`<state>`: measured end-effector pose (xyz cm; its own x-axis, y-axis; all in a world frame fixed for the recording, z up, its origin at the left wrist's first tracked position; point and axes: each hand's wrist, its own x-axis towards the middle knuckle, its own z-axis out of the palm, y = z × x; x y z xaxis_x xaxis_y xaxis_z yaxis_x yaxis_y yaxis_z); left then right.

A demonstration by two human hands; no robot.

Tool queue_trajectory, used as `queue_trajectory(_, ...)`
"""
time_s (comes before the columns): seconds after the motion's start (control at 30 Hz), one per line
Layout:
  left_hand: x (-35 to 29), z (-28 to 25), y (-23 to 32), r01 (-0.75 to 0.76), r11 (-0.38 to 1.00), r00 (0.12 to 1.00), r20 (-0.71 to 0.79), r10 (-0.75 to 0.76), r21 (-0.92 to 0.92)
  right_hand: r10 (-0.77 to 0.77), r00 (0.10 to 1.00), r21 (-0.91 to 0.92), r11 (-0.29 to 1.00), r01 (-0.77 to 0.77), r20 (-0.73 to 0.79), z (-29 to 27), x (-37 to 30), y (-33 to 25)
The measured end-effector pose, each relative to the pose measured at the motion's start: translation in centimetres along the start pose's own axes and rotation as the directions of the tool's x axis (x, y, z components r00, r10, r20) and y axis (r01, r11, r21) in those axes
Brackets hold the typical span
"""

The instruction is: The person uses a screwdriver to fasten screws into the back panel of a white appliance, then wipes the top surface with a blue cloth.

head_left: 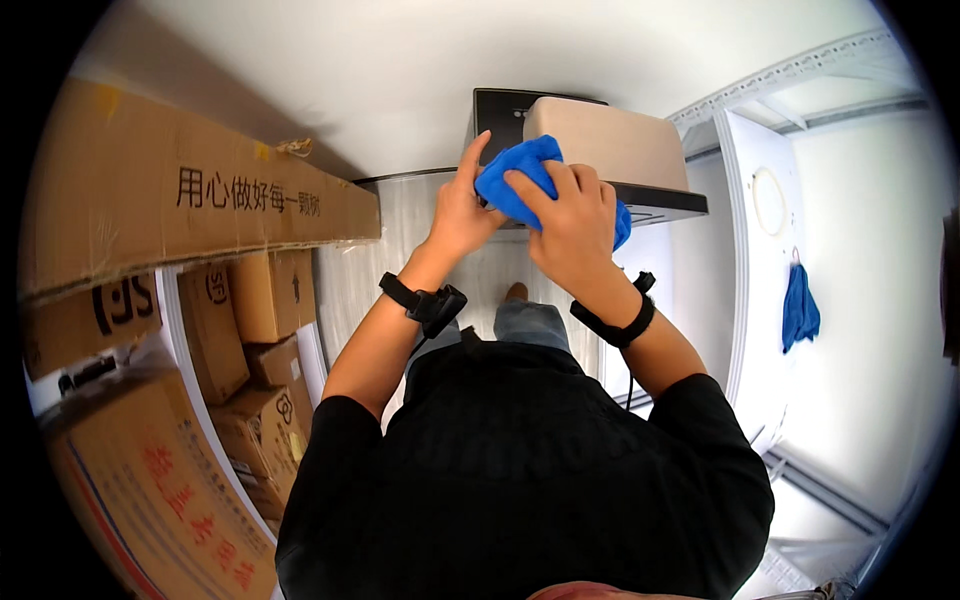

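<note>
A crumpled blue cloth (522, 180) is bunched between my two hands, in front of a black panel. My right hand (577, 215) is closed over the cloth, its fingers bent, and a blue corner sticks out beyond the little-finger side. The cloth's left edge is held at my left hand (465, 210); one finger points up and away, while the others are partly hidden behind the cloth. Just beyond the hands are the black panel (497, 112) and a beige box-shaped body (610, 142) with a dark lower edge. Whether the cloth touches them I cannot tell.
Left, a long cardboard box (200, 190) lies above shelves of cardboard cartons (265, 425). On the right stands a white panel (745, 200) where another blue cloth (800, 308) hangs, beside a metal rack frame (785, 75). Grey wood-look floor (360, 275) lies below.
</note>
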<state>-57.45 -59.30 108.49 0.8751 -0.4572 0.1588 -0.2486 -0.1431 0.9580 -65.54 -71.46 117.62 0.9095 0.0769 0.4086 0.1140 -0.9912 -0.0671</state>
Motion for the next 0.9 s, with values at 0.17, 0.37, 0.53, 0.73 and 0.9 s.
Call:
queue_trajectory(0.17,0.6,-0.6,-0.1,-0.015,0.999,0.999,0.028,0.016,-0.044,0.059,0.998,0.035,0.998,-0.059,0.001,0.5,0.7,-1.4)
queue_trajectory(0.37,1.3,-1.6,0.9,-0.183,0.983,0.972,0.152,0.178,0.02,0.225,0.972,0.122,0.965,-0.232,0.07,-1.9,-0.2,4.2)
queue_trajectory(0.53,2.3,-1.6,2.2,-0.326,0.911,0.928,0.269,0.258,0.253,0.518,0.854,-0.107,0.853,-0.511,0.052,-4.6,-3.6,14.0)
queue_trajectory(0.73,3.3,-0.6,5.2,-0.42,0.865,0.896,0.28,0.346,0.275,0.582,0.812,-0.295,0.769,-0.568,-0.047,-5.1,-3.7,13.6)
queue_trajectory(0.9,4.5,2.0,5.6,-0.199,0.957,0.973,0.155,0.168,0.212,0.5,0.866,-0.089,0.862,-0.498,-0.005,-2.8,-1.4,9.0)
